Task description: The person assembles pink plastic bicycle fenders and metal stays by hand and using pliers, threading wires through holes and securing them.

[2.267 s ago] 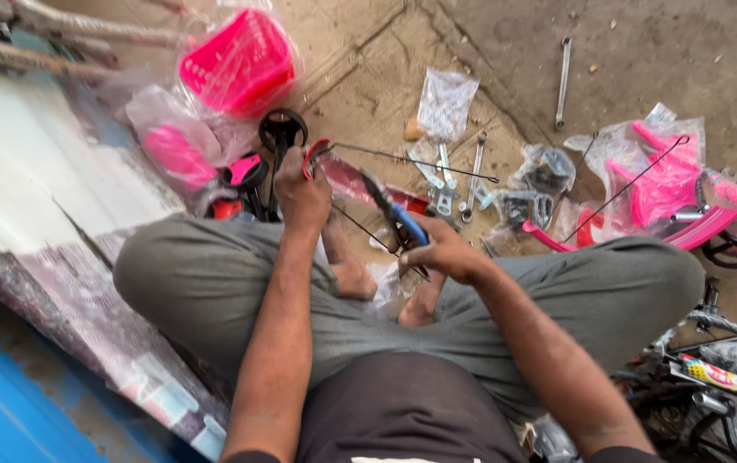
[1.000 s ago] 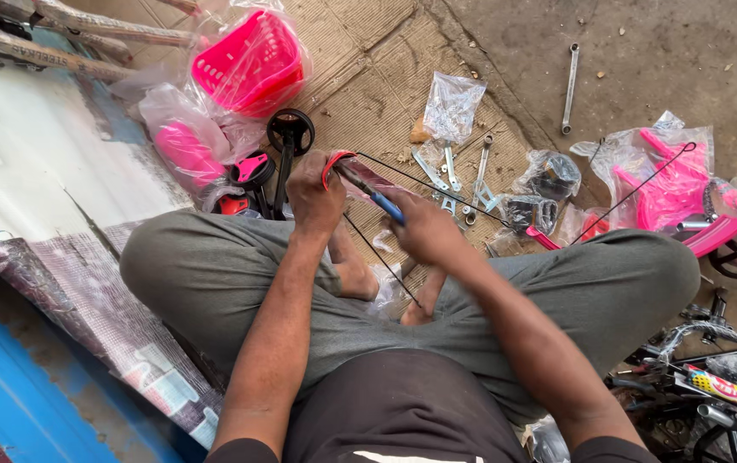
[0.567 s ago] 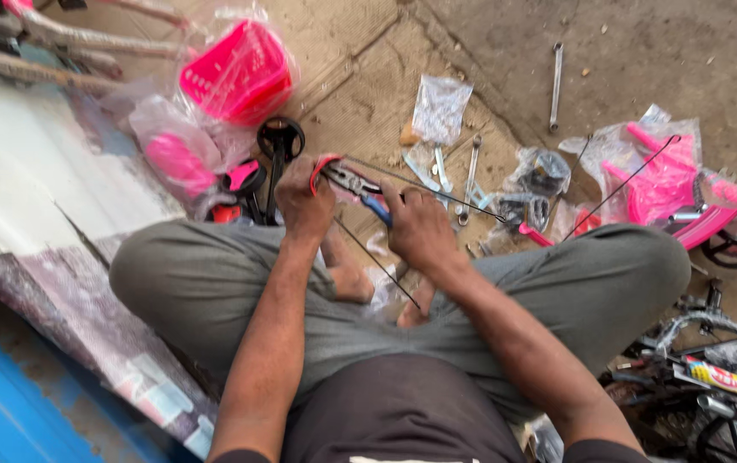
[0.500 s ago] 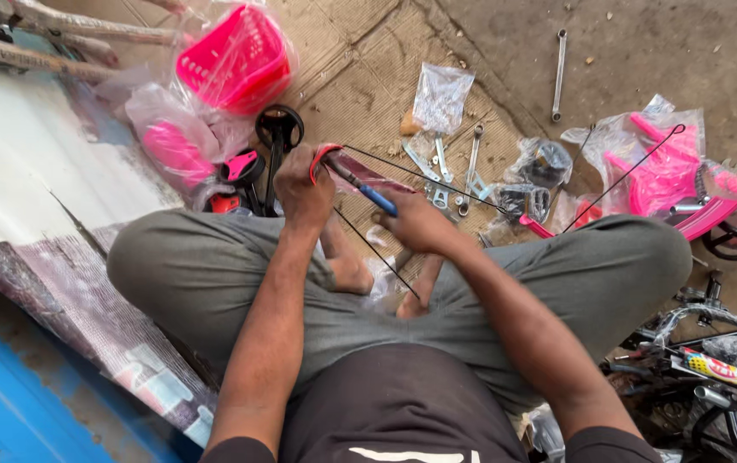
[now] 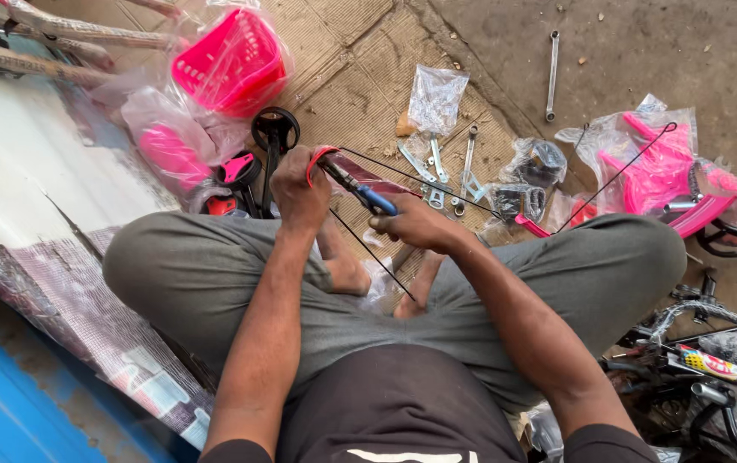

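I sit cross-legged on the ground. My left hand (image 5: pixel 298 187) grips a red curved part (image 5: pixel 318 160) with thin black cables (image 5: pixel 437 184) running out of it to the right. My right hand (image 5: pixel 416 227) holds blue-handled pliers (image 5: pixel 367 194), whose jaws reach the red part at my left fingers. One cable runs down between my feet. A black pedal-like part (image 5: pixel 275 130) stands just beyond my left hand.
A pink basket (image 5: pixel 231 62) in plastic wrap lies at the top left. Metal spanners (image 5: pixel 437 167), small bags of parts (image 5: pixel 435 96) and a long wrench (image 5: pixel 551 75) lie ahead. Pink bicycle parts (image 5: pixel 662 171) lie at right; a bicycle handlebar (image 5: pixel 711 369) at lower right.
My right hand has come up from my lap with the pliers to the red part in my left hand. My left hand has stayed roughly where it was.
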